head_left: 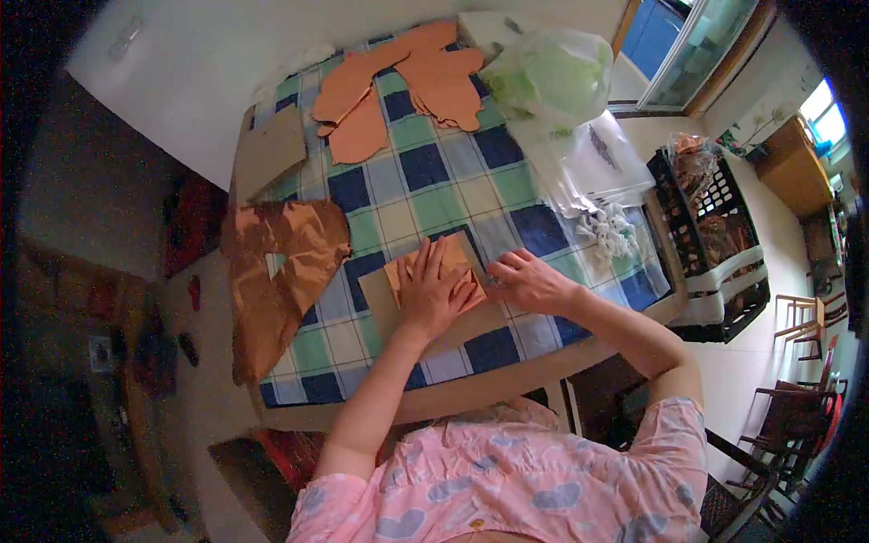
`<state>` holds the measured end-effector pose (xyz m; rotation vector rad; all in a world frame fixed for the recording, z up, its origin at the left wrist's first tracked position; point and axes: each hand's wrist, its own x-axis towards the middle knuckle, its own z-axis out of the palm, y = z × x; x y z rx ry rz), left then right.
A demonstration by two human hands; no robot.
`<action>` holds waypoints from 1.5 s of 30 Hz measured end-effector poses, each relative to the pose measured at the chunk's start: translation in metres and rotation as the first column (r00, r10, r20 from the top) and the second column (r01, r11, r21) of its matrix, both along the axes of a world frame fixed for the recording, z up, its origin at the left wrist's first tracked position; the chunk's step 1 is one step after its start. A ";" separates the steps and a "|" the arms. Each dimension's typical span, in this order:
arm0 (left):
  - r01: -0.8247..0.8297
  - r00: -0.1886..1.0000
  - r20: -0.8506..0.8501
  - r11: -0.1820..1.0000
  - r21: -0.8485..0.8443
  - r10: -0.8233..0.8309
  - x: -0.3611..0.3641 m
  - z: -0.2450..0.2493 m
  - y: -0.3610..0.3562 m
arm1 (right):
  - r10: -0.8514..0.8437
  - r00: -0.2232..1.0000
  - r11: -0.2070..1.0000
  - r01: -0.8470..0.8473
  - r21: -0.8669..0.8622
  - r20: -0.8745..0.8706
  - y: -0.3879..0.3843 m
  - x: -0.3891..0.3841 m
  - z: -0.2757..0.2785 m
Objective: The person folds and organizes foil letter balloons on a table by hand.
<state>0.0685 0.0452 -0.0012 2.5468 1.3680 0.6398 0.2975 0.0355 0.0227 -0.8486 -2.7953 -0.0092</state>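
Observation:
My left hand (436, 288) lies flat with its fingers spread on an orange, shiny folded piece (398, 274). Beneath that piece is a tan board (374, 303) on the checked tablecloth (425, 213). At the right edge of the piece, my right hand (525, 282) has its fingers closed together; what they hold, if anything, is too small to make out. A larger sheet of shiny copper-coloured material (281, 290) with a hole in it hangs over the table's left edge.
Orange cut-out shapes (444, 81) lie at the table's far side, with brown cardboard (274, 154) to their left. Clear plastic bags (606, 163), a bag with green contents (552, 77) and white strings (611, 233) are on the right. A black crate (711, 235) stands beside the table.

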 end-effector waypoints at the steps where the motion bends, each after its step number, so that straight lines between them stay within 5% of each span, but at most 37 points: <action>1: 0.003 1.000 -0.005 1.000 -0.001 -0.003 0.000 0.000 0.000 | 0.004 1.000 1.000 -0.004 -0.006 0.007 0.000 0.001 0.001; 19: 0.008 0.996 -0.093 0.998 -0.069 -0.014 -0.001 0.011 -0.001 | 0.010 0.979 0.998 -0.023 -0.063 -0.205 -0.021 -0.002 0.002; 31: -0.002 0.994 -0.107 1.000 -0.003 0.002 -0.001 -0.001 0.000 | -0.236 0.965 0.966 0.220 -0.137 -0.114 -0.059 -0.016 -0.005; 37: -0.031 0.991 -0.132 0.999 -0.024 0.027 0.000 -0.011 0.001 | -0.236 0.961 0.971 0.229 -0.063 -0.143 -0.066 -0.023 -0.016; 40: -0.055 0.982 -0.182 0.998 -0.035 0.048 0.001 -0.004 0.001 | -0.240 0.960 0.963 0.216 -0.163 -0.145 -0.068 -0.018 -0.011; 43: -0.072 0.970 -0.239 0.994 -0.080 0.051 0.002 0.009 -0.001 | -0.469 0.866 0.839 0.374 -0.396 -0.174 -0.063 -0.024 -0.006; 45: -0.081 0.965 -0.256 0.993 -0.089 0.056 0.002 0.007 0.001 | -0.485 0.794 0.872 0.404 -0.278 -0.367 -0.050 -0.042 -0.002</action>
